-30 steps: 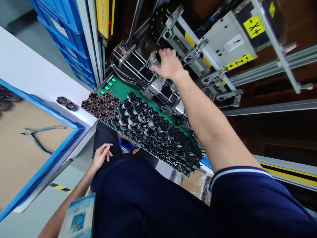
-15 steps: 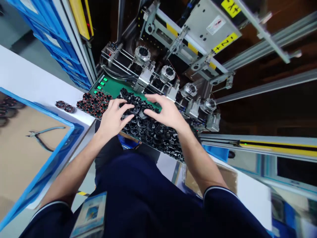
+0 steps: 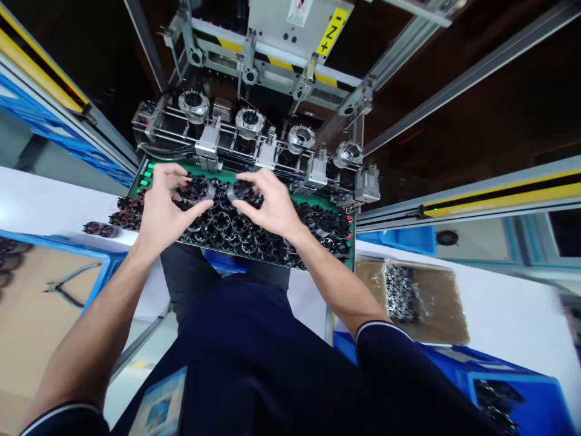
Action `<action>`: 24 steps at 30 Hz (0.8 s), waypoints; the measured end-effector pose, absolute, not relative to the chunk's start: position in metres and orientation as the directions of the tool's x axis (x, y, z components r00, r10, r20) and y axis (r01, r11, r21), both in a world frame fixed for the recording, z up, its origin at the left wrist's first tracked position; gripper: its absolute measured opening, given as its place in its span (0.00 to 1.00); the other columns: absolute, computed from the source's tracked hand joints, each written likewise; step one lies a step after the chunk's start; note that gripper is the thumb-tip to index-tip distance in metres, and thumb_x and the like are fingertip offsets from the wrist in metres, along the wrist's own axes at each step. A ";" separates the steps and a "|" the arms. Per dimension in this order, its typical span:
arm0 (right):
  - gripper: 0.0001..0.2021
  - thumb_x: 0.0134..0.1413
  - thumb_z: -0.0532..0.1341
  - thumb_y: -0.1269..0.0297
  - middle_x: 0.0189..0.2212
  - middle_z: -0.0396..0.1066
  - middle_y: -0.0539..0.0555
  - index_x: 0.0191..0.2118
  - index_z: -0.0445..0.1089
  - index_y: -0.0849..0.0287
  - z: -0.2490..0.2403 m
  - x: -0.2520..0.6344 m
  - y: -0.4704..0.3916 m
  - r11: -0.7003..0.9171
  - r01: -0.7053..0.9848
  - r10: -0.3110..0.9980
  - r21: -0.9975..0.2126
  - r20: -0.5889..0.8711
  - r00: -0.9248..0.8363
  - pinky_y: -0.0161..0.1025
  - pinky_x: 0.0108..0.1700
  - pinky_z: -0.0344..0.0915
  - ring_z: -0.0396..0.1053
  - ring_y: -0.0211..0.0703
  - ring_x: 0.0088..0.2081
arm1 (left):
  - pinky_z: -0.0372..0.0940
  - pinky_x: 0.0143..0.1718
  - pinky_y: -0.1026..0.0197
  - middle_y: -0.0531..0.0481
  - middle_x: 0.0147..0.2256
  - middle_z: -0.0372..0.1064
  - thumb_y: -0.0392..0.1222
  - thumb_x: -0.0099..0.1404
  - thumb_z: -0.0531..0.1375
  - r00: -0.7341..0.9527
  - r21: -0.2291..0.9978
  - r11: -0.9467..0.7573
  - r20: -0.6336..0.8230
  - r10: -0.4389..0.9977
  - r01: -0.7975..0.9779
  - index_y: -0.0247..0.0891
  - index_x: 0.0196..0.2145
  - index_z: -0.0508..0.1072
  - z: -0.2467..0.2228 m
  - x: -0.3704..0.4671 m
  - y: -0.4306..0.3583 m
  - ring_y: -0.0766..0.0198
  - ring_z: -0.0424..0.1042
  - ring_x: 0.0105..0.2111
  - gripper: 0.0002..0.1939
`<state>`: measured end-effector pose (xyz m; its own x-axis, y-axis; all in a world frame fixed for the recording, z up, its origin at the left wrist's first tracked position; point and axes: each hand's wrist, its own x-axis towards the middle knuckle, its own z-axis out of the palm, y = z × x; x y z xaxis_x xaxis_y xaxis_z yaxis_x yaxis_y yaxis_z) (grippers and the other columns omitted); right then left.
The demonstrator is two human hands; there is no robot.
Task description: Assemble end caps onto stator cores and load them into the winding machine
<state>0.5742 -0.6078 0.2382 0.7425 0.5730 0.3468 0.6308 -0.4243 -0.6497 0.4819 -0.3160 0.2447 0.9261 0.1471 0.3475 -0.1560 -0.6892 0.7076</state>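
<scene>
My right hand (image 3: 270, 203) grips a black motor stator (image 3: 242, 191) with a grey outer ring, held between thumb and index finger. My left hand (image 3: 163, 206) curls around another black stator (image 3: 206, 191), its thumb along the near side; the fingertips are partly hidden behind it. Both hands are over a dense pile of black stators (image 3: 247, 233) on the green machine top (image 3: 227, 176). By my left wrist lie stators wound with copper-coloured wire (image 3: 124, 215).
Behind the pile stands a winding machine with several round metal holders (image 3: 249, 123). Yellow-edged posts (image 3: 499, 194) flank it. To the left are cutting pliers (image 3: 68, 287) in a blue-edged tray (image 3: 102, 278). At right, a cardboard sheet (image 3: 440, 303) carries bagged metal rings (image 3: 399, 290).
My hands have closed from open poses onto stators in the pile. My view has turned, bringing the right-hand bench and cardboard further into sight.
</scene>
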 end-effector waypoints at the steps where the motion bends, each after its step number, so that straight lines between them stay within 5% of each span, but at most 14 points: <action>1: 0.25 0.72 0.74 0.45 0.54 0.81 0.58 0.67 0.80 0.50 0.245 0.580 -0.628 -0.437 0.634 0.522 -0.639 0.394 0.757 0.59 0.55 0.84 0.78 0.55 0.46 | 0.78 0.48 0.48 0.43 0.52 0.84 0.75 0.64 0.81 0.926 0.723 -0.670 0.348 0.145 -0.167 0.44 0.68 0.77 0.256 0.488 -0.323 0.47 0.84 0.49 0.48; 6: 0.28 0.66 0.77 0.40 0.51 0.81 0.59 0.62 0.82 0.50 0.265 0.633 -0.738 -0.598 0.552 0.250 -0.581 0.520 0.817 0.59 0.50 0.82 0.78 0.53 0.41 | 0.75 0.53 0.47 0.46 0.51 0.84 0.75 0.66 0.80 0.936 0.674 -0.683 0.350 -0.040 -0.281 0.42 0.59 0.88 0.297 0.564 -0.371 0.53 0.79 0.48 0.38; 10: 0.35 0.61 0.78 0.32 0.57 0.80 0.62 0.63 0.80 0.50 0.243 0.679 -0.788 -0.690 0.420 0.102 -0.589 0.495 0.863 0.60 0.51 0.82 0.79 0.55 0.44 | 0.72 0.57 0.48 0.48 0.52 0.84 0.74 0.63 0.80 0.959 0.699 -0.675 0.281 -0.044 -0.236 0.34 0.63 0.85 0.276 0.649 -0.414 0.58 0.72 0.49 0.45; 17: 0.39 0.57 0.76 0.22 0.41 0.76 0.49 0.55 0.78 0.53 0.196 0.702 -0.793 -0.604 0.324 0.179 -0.728 0.273 0.945 0.54 0.54 0.79 0.65 0.38 0.34 | 0.72 0.52 0.48 0.45 0.41 0.81 0.65 0.52 0.80 0.985 0.688 -0.711 0.168 -0.039 -0.146 0.37 0.56 0.88 0.213 0.698 -0.444 0.51 0.76 0.41 0.40; 24: 0.42 0.51 0.77 0.19 0.45 0.80 0.57 0.53 0.78 0.52 0.198 0.689 -0.795 -0.505 0.315 0.149 -0.803 0.278 0.949 0.61 0.58 0.81 0.78 0.53 0.45 | 0.74 0.51 0.47 0.49 0.36 0.77 0.55 0.45 0.86 0.997 0.790 -0.607 0.069 -0.042 -0.080 0.39 0.51 0.89 0.231 0.685 -0.442 0.53 0.74 0.39 0.36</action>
